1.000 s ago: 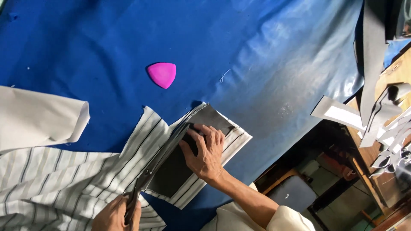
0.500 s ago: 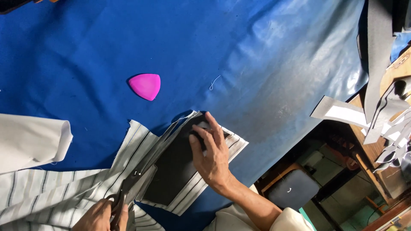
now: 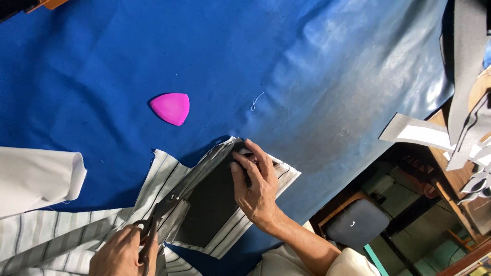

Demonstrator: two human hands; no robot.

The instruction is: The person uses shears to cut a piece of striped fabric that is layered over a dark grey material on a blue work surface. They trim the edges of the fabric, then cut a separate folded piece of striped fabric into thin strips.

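My right hand [image 3: 258,186] lies flat, fingers spread, pressing a dark grey rectangular pattern piece [image 3: 212,204] onto white fabric with grey stripes [image 3: 51,235]. At the bottom edge, my left hand [image 3: 123,253] grips a pair of dark metal scissors [image 3: 153,225]. Their blades point up along the left edge of the dark piece, into the striped fabric. A pink triangular tailor's chalk [image 3: 173,107] rests on the blue table cover [image 3: 307,66], above and left of both hands.
A folded white cloth [image 3: 36,179] lies at the left edge. White and grey cut strips [image 3: 424,133] hang past the table's right edge. Below that edge stands a dark stool [image 3: 355,225] on the floor.
The view has shifted, so the chalk and fabric sit a little lower and further left in frame. My left hand with the scissors has drawn back toward the bottom edge. The right hand stays pressed.
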